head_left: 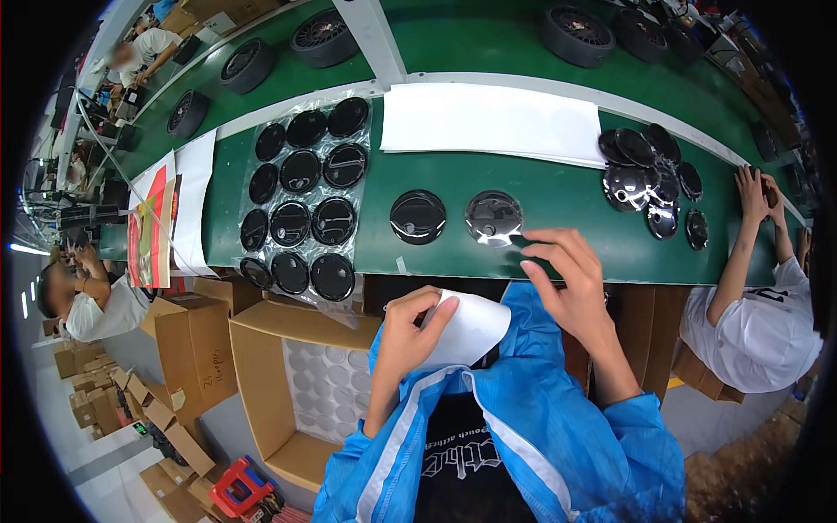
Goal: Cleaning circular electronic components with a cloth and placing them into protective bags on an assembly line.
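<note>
My left hand (408, 333) is closed on a curled sheet of white paper (475, 329), thumb on top, just off the table's front edge. My right hand (571, 283) is raised near that edge, its thumb and fingers apart with nothing visible between them. Its fingertips are nearest to a glossy black disc (493, 217), whose surface shows a bright shiny patch. To the left of it lies a second black disc (418, 217), flat on the green table (558, 248).
Several black discs lie in rows on clear plastic (277, 193) at left; more are piled at right (629, 188). White paper sheets (493, 119) lie behind. An open carton (253, 383) stands below left. Wheels (578, 37) sit on the far green surface. A co-worker (750, 327) works at right.
</note>
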